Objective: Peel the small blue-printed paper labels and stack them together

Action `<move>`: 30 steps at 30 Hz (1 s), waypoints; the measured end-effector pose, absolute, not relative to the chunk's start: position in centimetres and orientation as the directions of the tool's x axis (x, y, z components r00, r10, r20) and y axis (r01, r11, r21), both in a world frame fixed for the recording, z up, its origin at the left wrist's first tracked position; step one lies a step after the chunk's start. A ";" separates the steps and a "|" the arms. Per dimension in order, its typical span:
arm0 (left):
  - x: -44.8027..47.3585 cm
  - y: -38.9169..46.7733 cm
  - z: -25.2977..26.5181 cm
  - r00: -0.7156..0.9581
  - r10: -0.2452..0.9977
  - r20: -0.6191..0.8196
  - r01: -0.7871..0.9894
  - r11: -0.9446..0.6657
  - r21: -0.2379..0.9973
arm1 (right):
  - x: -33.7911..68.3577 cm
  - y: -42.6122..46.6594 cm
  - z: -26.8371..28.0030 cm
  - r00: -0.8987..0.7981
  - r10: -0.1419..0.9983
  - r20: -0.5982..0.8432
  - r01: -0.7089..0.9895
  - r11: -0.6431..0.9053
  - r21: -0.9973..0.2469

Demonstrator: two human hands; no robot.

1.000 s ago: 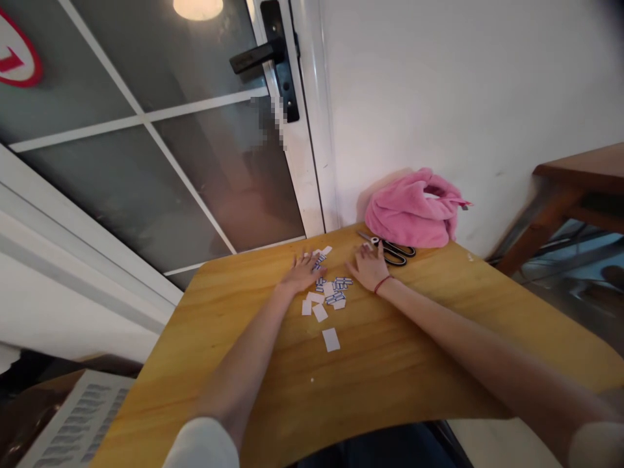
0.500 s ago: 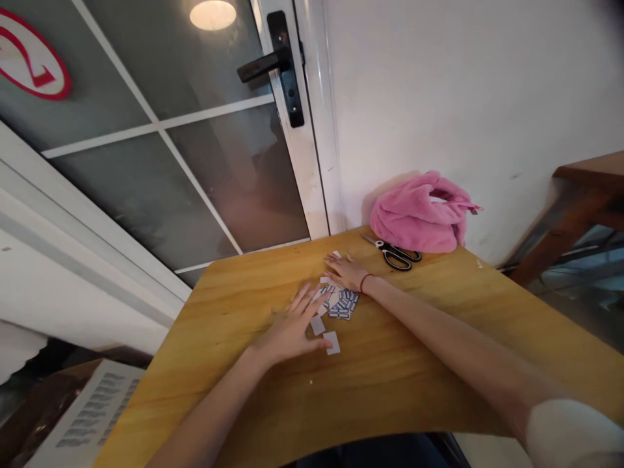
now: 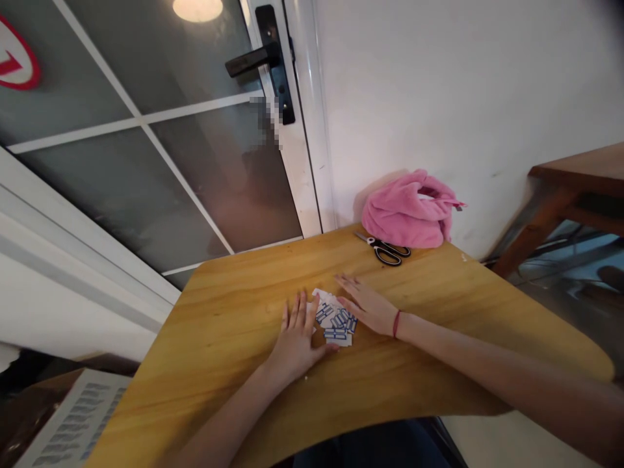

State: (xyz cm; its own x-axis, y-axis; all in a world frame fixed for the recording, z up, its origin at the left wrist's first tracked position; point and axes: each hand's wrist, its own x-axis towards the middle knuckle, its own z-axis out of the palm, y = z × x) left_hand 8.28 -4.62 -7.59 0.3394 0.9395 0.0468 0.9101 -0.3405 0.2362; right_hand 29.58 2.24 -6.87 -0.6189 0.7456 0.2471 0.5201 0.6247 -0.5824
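Observation:
A small heap of white paper cards [image 3: 336,318], several with blue-bordered print, lies on the wooden table [image 3: 234,312] between my two hands. My left hand [image 3: 298,338] is palm down at the heap's left side, fingers spread and thumb by its near edge. On the other side, my right hand [image 3: 368,304] has its fingers stretched out, with the thumb at the cards' right edge. Neither hand grips anything. Some cards overlap, and part of the heap's left edge is hidden by my left fingers.
Black-handled scissors [image 3: 387,252] lie near the table's far edge, beside a pink plush bag [image 3: 407,211] against the wall. A glazed door with a black handle [image 3: 253,62] stands beyond. A printed sheet [image 3: 73,416] is on a box at lower left.
My right hand has moved from the far side of the cards to their right side. The scattered cards are drawn into a tighter heap. The view has shifted slightly.

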 end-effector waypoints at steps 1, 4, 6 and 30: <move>9.0 -3.7 -7.7 0.336 0.940 0.062 0.904 -0.340 0.259 | 29.0 2.4 -7.3 -0.616 0.755 0.224 0.518 0.602 -0.608; 11.1 -0.9 -8.2 0.324 0.942 0.092 0.869 -0.335 0.364 | 26.5 3.0 -8.2 -0.515 0.828 0.222 0.429 0.473 -0.769; 12.3 0.6 -8.6 0.309 0.944 0.111 0.834 -0.325 0.445 | 24.9 3.6 -8.6 -0.383 0.898 0.217 0.346 0.357 -0.868; 8.8 -3.5 -6.5 0.379 0.925 0.041 0.853 -0.366 0.372 | 23.6 5.2 -9.2 -0.327 0.941 0.093 -0.111 0.059 -0.992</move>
State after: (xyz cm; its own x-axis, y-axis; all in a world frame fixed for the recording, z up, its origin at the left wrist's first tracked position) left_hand 8.77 -3.54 -6.55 0.3790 0.9245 0.0408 0.8529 -0.3660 0.3722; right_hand 23.55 5.16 -9.23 -0.3266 0.9406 0.0926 -0.1107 0.0592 -0.9921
